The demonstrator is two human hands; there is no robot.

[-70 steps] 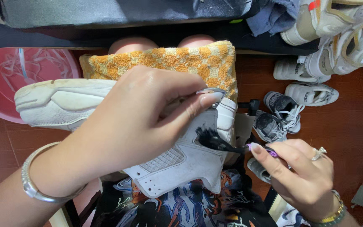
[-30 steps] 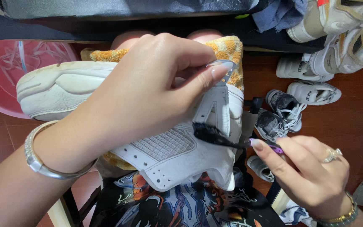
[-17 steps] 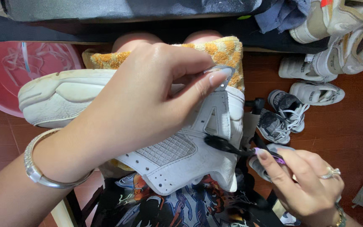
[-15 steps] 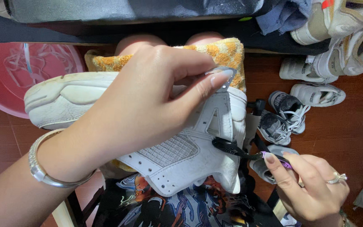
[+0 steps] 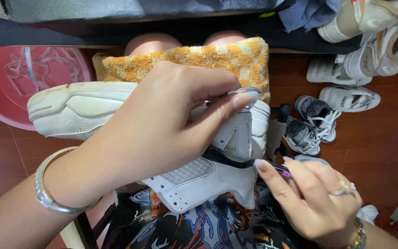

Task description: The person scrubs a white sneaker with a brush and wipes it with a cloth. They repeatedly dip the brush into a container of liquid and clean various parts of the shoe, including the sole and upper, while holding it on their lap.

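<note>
Risk begins at the left, where the red plastic basin (image 5: 28, 78) stands on the wooden floor (image 5: 5, 157) just beside the sole of the white sneaker (image 5: 93, 108). The sneaker lies on its side across the person's lap, resting on an orange checkered towel (image 5: 226, 57), with the toe pointing left and the heel to the right. If the shoe slides off the towel, it may drop toward the basin or the floor.

The left hand (image 5: 162, 133) covers the middle of the shoe, and its fingers are closed on the heel tab, pulling it up. This grip is only a pinch with thumb and forefinger, so I judge it can slip, and then the collar would spring back onto the tool.

The right hand (image 5: 314, 198) is clenched around a thin purple handle (image 5: 282, 171) of a small dark brush, whose head is pushed under the collar and mostly hidden. Too much force here could bend the handle or scratch the lining.

Further right, grey sneakers (image 5: 312, 122) and white sandals (image 5: 346, 85) lie on the floor, well apart.
</note>
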